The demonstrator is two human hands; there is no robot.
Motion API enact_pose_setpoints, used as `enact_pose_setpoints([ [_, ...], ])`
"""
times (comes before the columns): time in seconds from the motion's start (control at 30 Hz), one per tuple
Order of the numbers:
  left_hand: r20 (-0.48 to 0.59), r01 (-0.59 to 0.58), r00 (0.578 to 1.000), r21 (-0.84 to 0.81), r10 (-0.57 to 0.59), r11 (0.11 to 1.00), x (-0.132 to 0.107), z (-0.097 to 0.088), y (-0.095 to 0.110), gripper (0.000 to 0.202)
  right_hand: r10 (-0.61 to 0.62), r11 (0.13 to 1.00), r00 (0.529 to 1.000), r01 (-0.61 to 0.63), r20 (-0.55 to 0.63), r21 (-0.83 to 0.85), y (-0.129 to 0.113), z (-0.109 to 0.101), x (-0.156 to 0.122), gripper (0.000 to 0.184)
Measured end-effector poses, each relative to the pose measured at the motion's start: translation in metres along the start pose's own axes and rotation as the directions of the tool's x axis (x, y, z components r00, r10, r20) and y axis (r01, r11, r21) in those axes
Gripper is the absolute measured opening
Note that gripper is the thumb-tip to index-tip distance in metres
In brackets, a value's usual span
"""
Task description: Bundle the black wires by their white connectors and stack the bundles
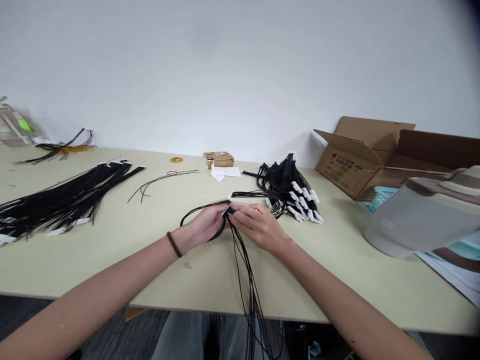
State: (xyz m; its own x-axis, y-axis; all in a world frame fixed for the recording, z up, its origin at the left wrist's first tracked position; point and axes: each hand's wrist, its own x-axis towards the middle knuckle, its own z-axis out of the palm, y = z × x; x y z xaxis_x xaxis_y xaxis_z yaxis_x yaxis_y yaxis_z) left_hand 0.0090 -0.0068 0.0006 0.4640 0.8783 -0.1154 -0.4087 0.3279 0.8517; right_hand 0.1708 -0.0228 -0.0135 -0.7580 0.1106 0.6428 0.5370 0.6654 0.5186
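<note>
Both hands meet over the middle of the pale table (112, 270). My left hand (205, 225), a brown bead bracelet on its wrist, is closed around a bundle of thin black cables (247, 280). My right hand (258, 226) pinches the same bundle near its white connector end. The cables loop left of my left hand and trail down over the table's front edge. Just behind my right hand lies a pile of black cables with white connectors (290, 192).
A long spread of black cables (63, 200) lies at the left. A few loose wires (161, 181), a rubber band (176, 159), a small brown box (218, 159) and white paper sit further back. An open cardboard box (371, 155) and a grey hat (420, 215) stand at the right.
</note>
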Motion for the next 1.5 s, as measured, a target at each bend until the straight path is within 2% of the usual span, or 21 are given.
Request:
enact_pose_setpoints([
  [0.07,-0.049,0.031,0.998,-0.072,-0.035,0.997,0.001,0.000,0.000,0.021,0.043,0.998,0.999,-0.043,-0.005,0.046,-0.001,0.001,0.000,0.018],
  [0.17,-0.066,0.019,0.997,-0.097,-0.026,0.995,0.002,0.000,0.000,0.018,0.228,0.939,0.974,-0.219,-0.002,0.264,-0.004,-0.001,0.004,0.021],
  [0.27,-0.043,-0.004,0.999,-0.055,0.002,0.998,0.005,-0.003,0.000,0.015,0.469,0.722,0.883,-0.404,0.033,0.561,-0.005,-0.007,0.010,0.026],
  [0.33,-0.021,-0.017,1.000,-0.018,0.017,1.000,0.006,-0.007,0.000,0.012,0.620,0.550,0.782,-0.490,0.063,0.676,-0.002,-0.013,0.015,0.022],
  [0.37,-0.020,-0.020,1.000,0.000,0.020,1.000,0.007,-0.009,0.000,0.011,0.697,0.454,0.712,-0.526,0.080,0.719,0.000,-0.015,0.016,0.018],
  [0.47,-0.072,-0.030,0.997,0.028,0.032,0.999,0.007,-0.013,0.000,0.009,0.894,0.158,0.440,-0.492,0.087,0.856,0.010,-0.020,0.016,0.014],
  [0.53,-0.115,-0.033,0.993,0.035,0.037,0.999,0.006,-0.012,0.001,0.009,0.962,0.045,0.263,-0.402,0.068,0.915,0.018,-0.022,0.014,0.016],
  [0.6,-0.133,-0.058,0.989,0.044,0.064,0.997,0.005,-0.010,0.001,0.009,0.992,0.046,0.130,-0.359,0.001,0.932,0.026,-0.024,0.012,0.018],
  [0.63,-0.135,-0.075,0.988,0.050,0.081,0.996,0.004,-0.009,0.001,0.009,0.995,0.076,0.084,-0.369,-0.049,0.926,0.029,-0.026,0.011,0.019],
  [0.7,-0.139,-0.107,0.984,0.056,0.114,0.993,0.004,-0.008,0.000,0.008,0.982,0.182,0.044,-0.457,-0.182,0.871,0.033,-0.030,0.009,0.021],
  [0.73,-0.144,-0.114,0.982,0.058,0.121,0.992,0.004,-0.007,0.000,0.007,0.964,0.251,0.056,-0.525,-0.261,0.814,0.034,-0.031,0.009,0.022],
  [0.77,-0.146,-0.116,0.981,0.060,0.124,0.991,0.004,-0.007,0.000,0.006,0.937,0.324,0.095,-0.597,-0.336,0.734,0.034,-0.033,0.008,0.023],
  [0.8,-0.146,-0.119,0.981,0.064,0.127,0.991,0.004,-0.007,0.000,0.006,0.903,0.398,0.163,-0.661,-0.397,0.636,0.034,-0.034,0.007,0.024],
  [0.87,-0.131,-0.135,0.981,0.077,0.144,0.988,0.004,-0.007,-0.001,0.009,0.813,0.555,0.366,-0.723,-0.453,0.411,0.031,-0.033,0.006,0.024],
  [0.93,-0.109,-0.159,0.979,0.095,0.169,0.983,0.003,-0.007,-0.003,0.012,0.689,0.708,0.602,-0.677,-0.404,0.201,0.024,-0.030,0.006,0.025],
  [0.97,-0.100,-0.170,0.978,0.102,0.180,0.980,0.003,-0.007,-0.003,0.013,0.620,0.772,0.699,-0.625,-0.355,0.119,0.020,-0.027,0.006,0.024],
  [1.0,-0.093,-0.179,0.978,0.108,0.189,0.978,0.003,-0.007,-0.004,0.014,0.561,0.818,0.772,-0.573,-0.299,0.055,0.015,-0.024,0.007,0.021],
  [1.03,-0.082,-0.187,0.977,0.113,0.197,0.976,0.003,-0.007,-0.004,0.015,0.520,0.845,0.816,-0.534,-0.254,0.012,0.011,-0.021,0.007,0.018],
  [1.07,-0.067,-0.194,0.977,0.117,0.202,0.974,0.003,-0.008,-0.005,0.016,0.494,0.860,0.838,-0.510,-0.232,-0.014,0.007,-0.019,0.008,0.013],
  [1.13,-0.040,-0.205,0.977,0.117,0.211,0.972,0.004,-0.009,-0.005,0.018,0.475,0.869,0.849,-0.494,-0.230,-0.030,0.000,-0.015,0.011,0.008],
  [1.5,0.055,-0.251,0.968,0.136,0.245,0.958,0.003,-0.007,-0.008,0.025,0.494,0.859,0.829,-0.513,-0.263,-0.001,-0.007,-0.010,0.011,0.008],
])
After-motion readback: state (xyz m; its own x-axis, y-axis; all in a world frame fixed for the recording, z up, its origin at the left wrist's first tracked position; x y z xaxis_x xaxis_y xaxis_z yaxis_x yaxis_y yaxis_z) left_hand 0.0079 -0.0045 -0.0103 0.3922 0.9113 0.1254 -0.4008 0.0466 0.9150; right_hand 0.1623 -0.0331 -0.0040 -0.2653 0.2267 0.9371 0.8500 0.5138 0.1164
